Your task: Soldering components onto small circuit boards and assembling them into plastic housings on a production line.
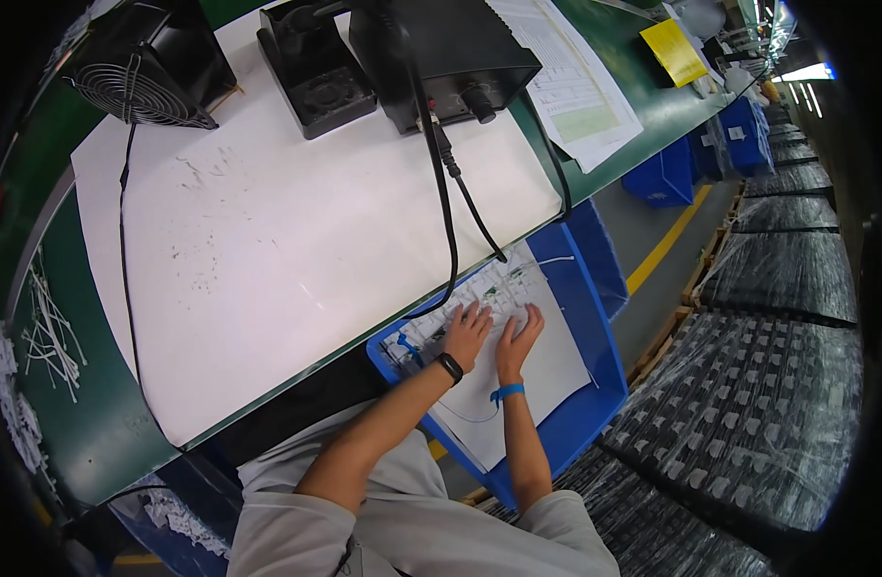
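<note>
My left hand (468, 337), with a dark band at its wrist, lies palm down with fingers spread over a row of small white parts (506, 282) in a blue bin (603, 365). Beside it on the right, my right hand (519, 344) wears a blue wrist strap (506, 392) with a thin cord. Its fingers are stretched out and the thumb stands apart; no grasped thing shows in either hand. Under both hands lies a white sheet (470, 423) in the bin. A blue strap piece (408, 348) sits at the bin's left end. My palms' contact with the parts is hidden.
A green workbench (104, 438) carries a white mat (229, 317), a black fan (143, 87), a black stand (316, 82), a black control box (441, 58) and papers (585, 96). Black cables hang over the bench edge. Wrapped stacks (739, 413) stand on the right.
</note>
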Available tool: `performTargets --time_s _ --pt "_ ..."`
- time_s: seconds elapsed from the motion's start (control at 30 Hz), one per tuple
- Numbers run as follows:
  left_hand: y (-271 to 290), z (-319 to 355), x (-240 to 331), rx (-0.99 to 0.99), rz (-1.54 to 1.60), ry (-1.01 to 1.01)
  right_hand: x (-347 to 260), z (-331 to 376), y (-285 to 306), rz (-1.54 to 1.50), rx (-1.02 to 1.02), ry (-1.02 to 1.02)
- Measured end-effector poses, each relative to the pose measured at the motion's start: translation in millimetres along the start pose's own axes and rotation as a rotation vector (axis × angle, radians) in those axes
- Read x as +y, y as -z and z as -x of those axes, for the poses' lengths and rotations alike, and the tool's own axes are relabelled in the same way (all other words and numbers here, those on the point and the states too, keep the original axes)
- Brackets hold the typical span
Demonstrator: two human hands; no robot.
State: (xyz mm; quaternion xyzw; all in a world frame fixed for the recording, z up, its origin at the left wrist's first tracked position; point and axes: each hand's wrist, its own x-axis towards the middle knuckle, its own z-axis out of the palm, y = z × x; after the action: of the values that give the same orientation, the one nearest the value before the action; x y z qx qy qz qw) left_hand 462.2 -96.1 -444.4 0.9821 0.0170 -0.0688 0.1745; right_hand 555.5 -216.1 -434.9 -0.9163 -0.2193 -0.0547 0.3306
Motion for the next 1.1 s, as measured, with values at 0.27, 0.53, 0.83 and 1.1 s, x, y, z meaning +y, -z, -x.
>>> performTargets --time_s 0.27,0.53,0.83,1.1 --pt "-22 16 27 -0.327 -0.088 0.399 -13 30 -17 0.070 -0.178 0.101" --pt "5 15 19 -0.387 -0.181 0.453 -31 42 -38 0.114 -0.169 0.099" --pt "277 206 -2 -0.170 0.780 -0.157 -164 44 77 -0.333 0.001 0.013" --pt "471 368 -1 0.809 0.044 -0.048 -323 107 52 -0.887 -0.561 0.536"
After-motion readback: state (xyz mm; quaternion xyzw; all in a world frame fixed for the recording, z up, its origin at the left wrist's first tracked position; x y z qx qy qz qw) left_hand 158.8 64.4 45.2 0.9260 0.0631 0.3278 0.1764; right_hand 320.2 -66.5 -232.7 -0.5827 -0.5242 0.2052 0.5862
